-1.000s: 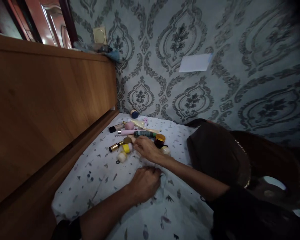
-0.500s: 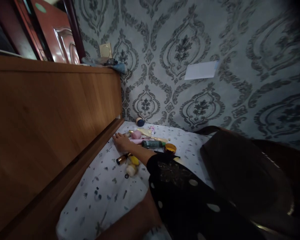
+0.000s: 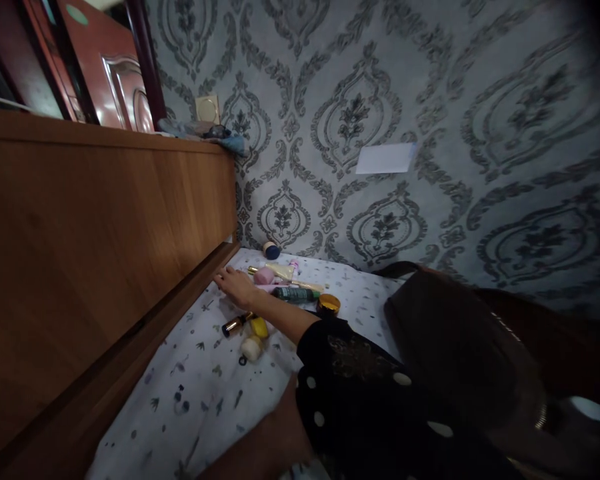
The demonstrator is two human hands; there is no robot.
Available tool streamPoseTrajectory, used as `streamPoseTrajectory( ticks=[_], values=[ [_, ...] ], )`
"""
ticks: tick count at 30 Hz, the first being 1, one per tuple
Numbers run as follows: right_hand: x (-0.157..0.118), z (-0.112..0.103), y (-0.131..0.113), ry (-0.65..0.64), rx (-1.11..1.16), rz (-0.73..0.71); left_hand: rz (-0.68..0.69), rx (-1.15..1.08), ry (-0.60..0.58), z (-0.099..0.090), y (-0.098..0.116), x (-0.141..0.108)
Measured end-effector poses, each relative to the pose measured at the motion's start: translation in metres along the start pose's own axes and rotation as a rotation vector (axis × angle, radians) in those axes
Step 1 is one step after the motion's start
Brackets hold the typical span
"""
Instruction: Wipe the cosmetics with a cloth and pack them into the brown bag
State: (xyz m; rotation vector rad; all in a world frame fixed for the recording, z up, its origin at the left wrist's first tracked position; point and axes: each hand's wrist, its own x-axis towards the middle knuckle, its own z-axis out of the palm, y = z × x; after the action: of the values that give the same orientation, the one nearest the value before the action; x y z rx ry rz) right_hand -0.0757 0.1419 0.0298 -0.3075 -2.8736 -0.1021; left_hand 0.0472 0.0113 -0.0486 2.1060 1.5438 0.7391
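Shifted leftward, right hand (image 3: 235, 288) is near a shiny black-gold tube (image 3: 234, 325); whether the hands grasp anything, I cannot tell.

Right hand (image 3: 235, 288) outstretched, left apparently hidden

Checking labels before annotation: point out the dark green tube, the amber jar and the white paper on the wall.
Dark green tube (image 3: 289, 294): head view, on its body.
Amber jar (image 3: 329, 305): head view, on its top.
White paper (image 3: 385, 159): head view, middle of its face.
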Motion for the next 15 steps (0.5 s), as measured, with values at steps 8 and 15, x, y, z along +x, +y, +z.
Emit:
streamPoseTrajectory(
  ticks=[8, 15],
  values=[
    [-0.088, -0.029, -0.004, 0.348, 0.392, 0.314, 0.045, 0.255, 0.019, -0.011, 0.007, -0.007],
    [-0.197, -0.039, 0.004, 0.887, 1.259, 0.576, 0.193, 0.336, 0.224, -0.001, -0.009, -0.008]
  ],
)
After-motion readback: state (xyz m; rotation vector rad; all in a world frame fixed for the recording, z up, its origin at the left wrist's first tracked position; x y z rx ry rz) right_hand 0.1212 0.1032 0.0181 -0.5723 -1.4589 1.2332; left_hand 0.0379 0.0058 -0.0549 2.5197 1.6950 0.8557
